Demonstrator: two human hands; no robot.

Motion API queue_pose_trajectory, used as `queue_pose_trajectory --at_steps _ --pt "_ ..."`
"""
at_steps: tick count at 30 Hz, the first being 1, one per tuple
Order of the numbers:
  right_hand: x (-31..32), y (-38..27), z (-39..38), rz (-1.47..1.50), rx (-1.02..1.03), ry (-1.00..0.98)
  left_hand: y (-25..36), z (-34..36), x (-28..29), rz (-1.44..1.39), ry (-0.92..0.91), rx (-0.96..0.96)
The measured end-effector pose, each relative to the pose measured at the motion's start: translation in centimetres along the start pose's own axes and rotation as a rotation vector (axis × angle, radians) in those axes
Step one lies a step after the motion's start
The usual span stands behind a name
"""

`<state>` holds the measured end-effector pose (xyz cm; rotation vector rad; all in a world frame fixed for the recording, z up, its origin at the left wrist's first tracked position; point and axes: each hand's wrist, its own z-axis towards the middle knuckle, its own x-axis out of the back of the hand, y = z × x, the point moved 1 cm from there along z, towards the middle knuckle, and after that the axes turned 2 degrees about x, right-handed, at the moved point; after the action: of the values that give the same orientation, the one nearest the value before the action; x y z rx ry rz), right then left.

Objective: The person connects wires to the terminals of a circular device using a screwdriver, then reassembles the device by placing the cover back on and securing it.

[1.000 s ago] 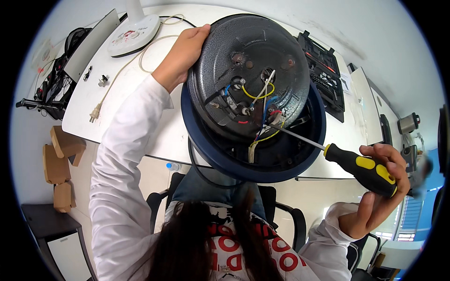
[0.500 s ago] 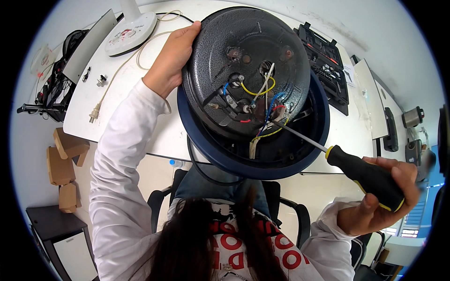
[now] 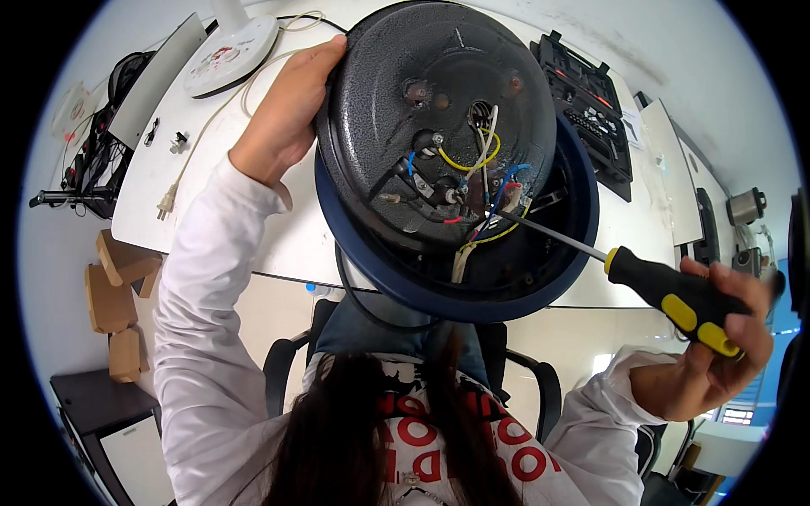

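Observation:
A round, speckled dark metal plate (image 3: pixel 396 76) with coloured wires (image 3: pixel 472 156) and terminals is held tilted over a navy plastic shell (image 3: pixel 346 244). My left hand (image 3: pixel 283 110) grips the plate’s left edge. My right hand (image 3: pixel 709 363) holds a black and yellow screwdriver (image 3: pixel 654 287) by its handle. The screwdriver’s shaft reaches to the wiring low on the plate’s right part; whether the tip touches a screw is too small to tell.
An open black tool case (image 3: pixel 591 126) lies behind on the white table (image 3: pixel 194 211). A white appliance base (image 3: pixel 228 59), a cord with plug (image 3: pixel 166 202) and small parts are at the left. Cardboard boxes (image 3: pixel 118 299) lie on the floor; a chair (image 3: pixel 540 396) is beneath me.
The plate and my left hand have shifted slightly left and up. The screwdriver handle has moved right and turned, while its shaft stays at the lower right wiring.

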<state>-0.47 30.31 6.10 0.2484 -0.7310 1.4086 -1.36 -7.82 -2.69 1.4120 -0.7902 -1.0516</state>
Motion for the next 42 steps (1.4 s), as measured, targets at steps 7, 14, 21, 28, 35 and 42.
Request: queue_pose_trajectory --at_steps 7,14,21,28,35,42 --pt "-0.8 -0.5 0.6 -0.168 0.043 0.087 -0.4 -0.1 -0.1 -0.083 0.065 0.060" --pt "-0.6 -0.5 0.7 -0.039 -0.027 0.019 -0.6 0.0 0.4 -0.117 0.046 0.101" --pt "0.3 0.0 -0.1 0.030 -0.003 -0.015 -0.8 0.0 0.2 -0.190 0.051 0.099" --pt "0.5 0.4 -1.4 -0.229 0.006 0.074 -0.8 -0.1 0.2 -0.186 0.055 0.111" --pt "-0.1 -0.3 0.2 0.163 -0.029 -0.081 -1.1 -0.1 0.5 -0.198 0.066 0.086" --pt "-1.9 -0.7 0.3 -0.092 -0.044 0.111 -0.8 -0.5 -0.2 -0.217 0.039 0.098"
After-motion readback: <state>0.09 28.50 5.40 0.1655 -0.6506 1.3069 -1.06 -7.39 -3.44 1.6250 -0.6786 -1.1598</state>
